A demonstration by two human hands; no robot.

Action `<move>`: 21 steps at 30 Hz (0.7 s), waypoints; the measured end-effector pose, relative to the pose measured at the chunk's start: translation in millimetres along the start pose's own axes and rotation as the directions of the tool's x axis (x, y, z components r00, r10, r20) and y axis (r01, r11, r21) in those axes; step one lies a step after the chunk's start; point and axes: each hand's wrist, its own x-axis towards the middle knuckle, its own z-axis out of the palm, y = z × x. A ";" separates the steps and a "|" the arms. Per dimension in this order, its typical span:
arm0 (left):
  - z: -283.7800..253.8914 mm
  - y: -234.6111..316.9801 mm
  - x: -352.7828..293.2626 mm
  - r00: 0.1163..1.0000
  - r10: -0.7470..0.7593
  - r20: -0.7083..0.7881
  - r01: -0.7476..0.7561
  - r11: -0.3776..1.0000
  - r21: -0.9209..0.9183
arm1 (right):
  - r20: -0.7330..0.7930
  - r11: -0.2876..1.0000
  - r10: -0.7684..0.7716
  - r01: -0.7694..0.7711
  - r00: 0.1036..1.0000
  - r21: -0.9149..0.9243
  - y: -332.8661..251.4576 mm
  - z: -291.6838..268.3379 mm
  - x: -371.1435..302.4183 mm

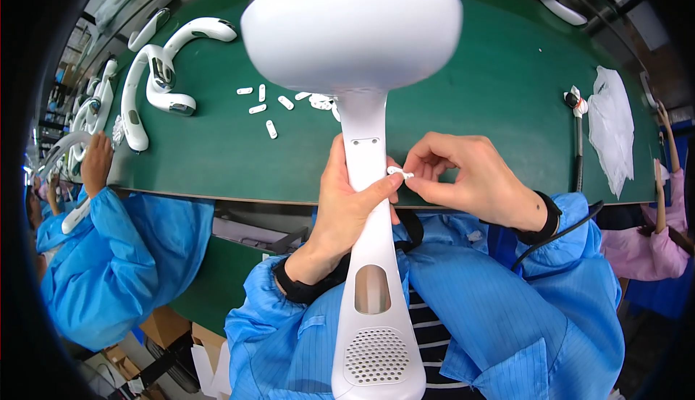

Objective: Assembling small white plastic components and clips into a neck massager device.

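Note:
A long white appliance (373,284) stands in front of me, with a broad rounded head at the top, a slim neck with two small holes, an oval window and a perforated grille at the near end. My left hand (344,208) is wrapped around its neck, thumb across the front. Between thumb and forefinger, my right hand (463,175) pinches a small white plastic piece (399,173) beside the neck, close to my left thumb; its far end is partly covered by the fingers. Several similar small white pieces (286,102) lie on the green table, some hidden behind the neck.
Curved white housings (137,103) lie on the green table (478,110) at the left. At the right are a crumpled plastic bag (610,132) and a rod-shaped tool (578,139) hanging on its cable. A co-worker's blue sleeve (127,233) is at left, a pink sleeve (648,251) at right.

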 end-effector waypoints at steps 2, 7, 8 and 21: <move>0.0 -1.7 -1.7 1.000 -0.008 0.001 0.008 0.999 -0.038 | -0.034 0.991 -0.124 0.122 0.992 -0.060 4.7 6.0 -4.1; 2.2 -5.6 -6.0 0.999 -0.044 -0.005 0.044 0.999 -0.010 | 0.000 0.634 -0.656 0.551 0.755 -0.543 24.4 12.2 -5.9; 1.7 -7.2 -5.6 0.999 -0.047 0.008 0.047 0.999 -0.009 | -0.004 0.605 -0.678 0.556 0.735 -0.570 22.7 11.5 -6.3; 15.9 -5.5 -6.2 0.998 0.026 0.061 -0.036 0.984 0.177 | -0.454 0.985 0.023 0.058 0.891 0.164 27.5 48.9 -20.3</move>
